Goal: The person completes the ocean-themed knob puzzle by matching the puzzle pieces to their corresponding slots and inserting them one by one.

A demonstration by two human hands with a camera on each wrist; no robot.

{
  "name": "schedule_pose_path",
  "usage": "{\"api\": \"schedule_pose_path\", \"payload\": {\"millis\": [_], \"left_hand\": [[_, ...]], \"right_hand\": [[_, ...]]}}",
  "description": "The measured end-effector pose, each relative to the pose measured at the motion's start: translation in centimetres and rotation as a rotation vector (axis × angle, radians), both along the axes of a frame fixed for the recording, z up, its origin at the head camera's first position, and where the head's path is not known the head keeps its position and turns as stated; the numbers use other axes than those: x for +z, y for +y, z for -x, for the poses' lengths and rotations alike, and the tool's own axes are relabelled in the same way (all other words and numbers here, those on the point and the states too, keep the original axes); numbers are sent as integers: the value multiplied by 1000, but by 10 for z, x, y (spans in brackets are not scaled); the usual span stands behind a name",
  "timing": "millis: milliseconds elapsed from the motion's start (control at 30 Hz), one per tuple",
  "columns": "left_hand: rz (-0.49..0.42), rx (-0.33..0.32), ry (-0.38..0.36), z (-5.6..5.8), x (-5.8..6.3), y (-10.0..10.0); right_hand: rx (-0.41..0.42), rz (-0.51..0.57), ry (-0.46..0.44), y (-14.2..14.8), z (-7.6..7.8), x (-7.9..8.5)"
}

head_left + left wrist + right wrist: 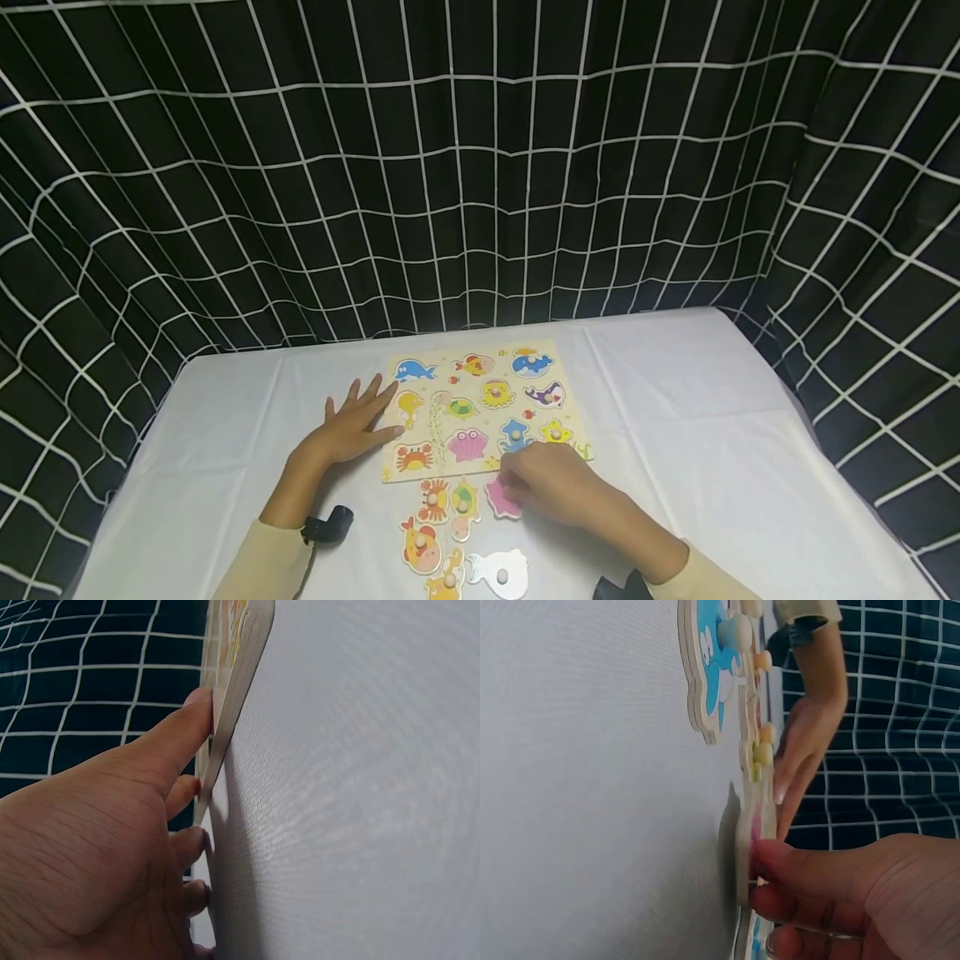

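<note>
1. The right hand [558,487] has its grip nearly closed, thumb and fingers pinching a pink piece [504,498]. The fingers cover much of that piece, and any knob under them is hidden.
2. The pink piece is just off the near edge of the puzzle board [444,367], on the person's side. In the right wrist view it appears almost edge-on with a shadow beside it; whether it touches the table [675,400] is hard to tell.
3. The left hand [341,429] has its fingers spread, its grip holding nothing. Its thumb lies on the board's left margin; in the left wrist view the lower fingertips are partly lost against the board's edge.
4. The right hand overlaps part of the board's near edge, beside the blue squid piece [516,435] and the yellow star piece [556,432].
5. Of the loose pieces, the crab piece [433,502], turtle piece [464,500] and fish piece [420,548] show well, while the orange piece [444,590] is cut off by the frame's bottom.
6. Glare whitens another piece [510,571], leaving its picture unreadable. The right wrist view shows a blue piece [712,660], cut off at the top; it may be the same one.
7. Both sleeves run out of frame.
</note>
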State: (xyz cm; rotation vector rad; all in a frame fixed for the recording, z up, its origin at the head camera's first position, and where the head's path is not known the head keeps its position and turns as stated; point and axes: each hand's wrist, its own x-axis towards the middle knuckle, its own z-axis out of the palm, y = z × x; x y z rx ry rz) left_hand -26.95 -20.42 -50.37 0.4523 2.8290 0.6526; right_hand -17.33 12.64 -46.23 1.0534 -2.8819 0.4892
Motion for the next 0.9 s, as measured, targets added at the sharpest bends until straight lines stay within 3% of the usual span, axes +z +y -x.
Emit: {"api": "schedule_pose_path", "payload": {"millis": [233, 533, 900], "left_hand": [[1, 2, 0, 0, 0, 0], [5, 5, 1, 0, 0, -1], [-1, 7, -10, -1, 1, 1]], "right_hand": [[58, 13, -28, 3, 1, 2], [-29, -4, -44, 3, 3, -3], [-18, -1, -44, 4, 5, -2]]}}
